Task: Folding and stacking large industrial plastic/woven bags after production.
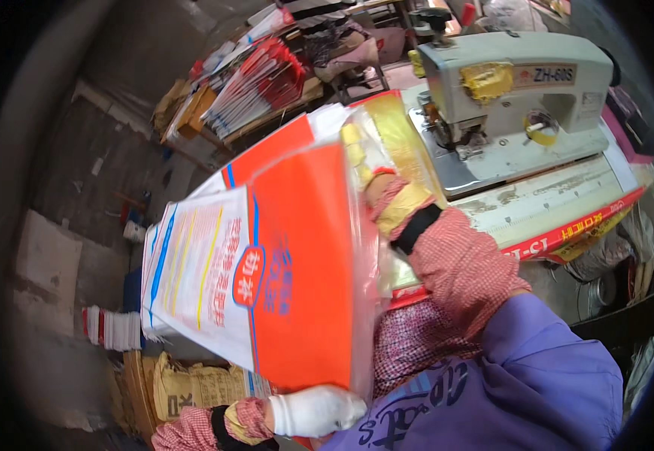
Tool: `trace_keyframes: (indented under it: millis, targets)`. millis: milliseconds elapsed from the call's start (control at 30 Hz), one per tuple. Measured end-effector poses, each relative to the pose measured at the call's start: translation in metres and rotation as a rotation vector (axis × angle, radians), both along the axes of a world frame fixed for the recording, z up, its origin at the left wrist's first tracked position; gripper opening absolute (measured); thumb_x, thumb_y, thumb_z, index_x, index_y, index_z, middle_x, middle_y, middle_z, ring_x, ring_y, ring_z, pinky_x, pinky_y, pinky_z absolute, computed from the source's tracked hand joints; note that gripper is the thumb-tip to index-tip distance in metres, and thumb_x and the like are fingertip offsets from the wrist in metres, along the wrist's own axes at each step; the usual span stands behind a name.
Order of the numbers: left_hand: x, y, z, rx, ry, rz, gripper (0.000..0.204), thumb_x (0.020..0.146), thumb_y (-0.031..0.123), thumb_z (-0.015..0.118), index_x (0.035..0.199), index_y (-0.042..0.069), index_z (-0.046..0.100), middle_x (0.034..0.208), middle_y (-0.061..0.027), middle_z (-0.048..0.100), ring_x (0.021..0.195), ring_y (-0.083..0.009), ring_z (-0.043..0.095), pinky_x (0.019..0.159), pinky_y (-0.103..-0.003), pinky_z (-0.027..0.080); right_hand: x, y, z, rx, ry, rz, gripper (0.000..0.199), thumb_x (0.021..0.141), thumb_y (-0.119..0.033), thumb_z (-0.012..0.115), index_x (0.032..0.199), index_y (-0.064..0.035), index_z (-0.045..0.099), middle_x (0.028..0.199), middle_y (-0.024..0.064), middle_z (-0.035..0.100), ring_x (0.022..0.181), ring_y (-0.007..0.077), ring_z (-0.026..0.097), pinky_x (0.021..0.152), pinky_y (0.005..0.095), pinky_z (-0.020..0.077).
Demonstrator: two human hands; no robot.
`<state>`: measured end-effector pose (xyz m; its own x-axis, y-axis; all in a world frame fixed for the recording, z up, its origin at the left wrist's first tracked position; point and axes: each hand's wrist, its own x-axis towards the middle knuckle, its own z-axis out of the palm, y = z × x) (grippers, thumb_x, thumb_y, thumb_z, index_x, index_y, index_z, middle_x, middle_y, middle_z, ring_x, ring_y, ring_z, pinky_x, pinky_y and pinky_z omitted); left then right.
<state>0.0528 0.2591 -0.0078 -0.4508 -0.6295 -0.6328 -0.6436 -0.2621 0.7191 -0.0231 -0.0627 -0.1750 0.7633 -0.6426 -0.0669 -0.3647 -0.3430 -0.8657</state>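
A large flat plastic sack [304,263], orange-red and white with blue and yellow bands, slants up in front of me, its clear edge blurred. At its near corner my left hand [315,411], in a white glove, is closed on the edge. My right hand [362,156], in a pale glove with yellow-wrapped fingers, grips the far corner; the sack hides part of it. More sacks [278,150] of the same print lie beneath and beyond. To the right stands a pale grey sewing machine [518,98], its head beside a yellowish sheet [394,131] on the worktable.
A bundle of red and white sacks [263,86] lies on a bench at the far left. Another person [327,30] sits beyond. A stack of folded sacks [116,328] is at left, near a brown sack [195,387]. The machine's table edge [567,233] carries a red strip.
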Motion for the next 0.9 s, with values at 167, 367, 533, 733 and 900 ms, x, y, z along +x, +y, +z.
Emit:
trace_keyframes:
  millis: [167, 367, 533, 733, 900]
  targets:
    - [0.011, -0.105, 0.099, -0.317, 0.091, 0.082, 0.017, 0.07, 0.003, 0.066, 0.084, 0.004, 0.056, 0.081, -0.0084, 0.06, 0.081, -0.0191, 0.058, 0.071, -0.031, 0.046, 0.111, -0.021, 0.066, 0.227, -0.159, 0.018, 0.039, 0.088, -0.045, 0.046, 0.107, -0.0115, 0.052, 0.103, 0.0089, 0.056, 0.095, 0.0211, 0.05, 0.087, 0.0302, 0.0399]
    - [0.021, -0.254, 0.12, -1.527, -1.209, -0.299, 0.045, 0.057, 0.015, 0.071, 0.098, 0.005, 0.055, 0.105, -0.0108, 0.053, 0.096, -0.0299, 0.052, 0.08, -0.04, 0.043, 0.099, 0.049, 0.106, -0.126, -0.492, 0.016, 0.043, 0.078, -0.039, 0.059, 0.106, -0.0066, 0.055, 0.098, 0.0159, 0.061, 0.087, 0.0288, 0.06, 0.069, 0.036, 0.0477]
    - [0.043, -0.284, 0.066, -0.913, -0.951, -0.626, 0.033, 0.062, 0.011, 0.063, 0.095, 0.008, 0.062, 0.089, -0.0133, 0.059, 0.079, -0.0276, 0.058, 0.075, -0.035, 0.047, 0.039, 0.08, 0.151, 0.02, -0.349, 0.35, 0.043, 0.085, -0.033, 0.048, 0.12, -0.0085, 0.043, 0.092, 0.0198, 0.061, 0.082, 0.0314, 0.061, 0.07, 0.0381, 0.0479]
    - [0.111, -0.294, 0.055, -0.881, -1.263, -0.269, 0.028, 0.085, 0.018, 0.047, 0.11, 0.011, 0.055, 0.077, -0.0106, 0.062, 0.071, -0.0276, 0.06, 0.064, -0.032, 0.047, 0.044, 0.054, 0.122, 0.272, -0.244, 0.436, 0.067, 0.084, -0.056, 0.036, 0.138, -0.0181, 0.025, 0.09, 0.0182, 0.062, 0.075, 0.0292, 0.063, 0.066, 0.0356, 0.0482]
    - [0.054, -0.318, 0.12, -0.756, -1.723, -0.256, 0.024, 0.079, 0.014, 0.049, 0.097, 0.008, 0.063, 0.083, -0.0149, 0.064, 0.077, -0.0294, 0.063, 0.065, -0.038, 0.049, 0.07, 0.037, 0.079, 0.169, -0.526, 0.256, 0.061, 0.086, -0.052, 0.035, 0.135, -0.016, 0.031, 0.092, 0.0191, 0.062, 0.058, 0.0338, 0.061, 0.051, 0.0384, 0.0497]
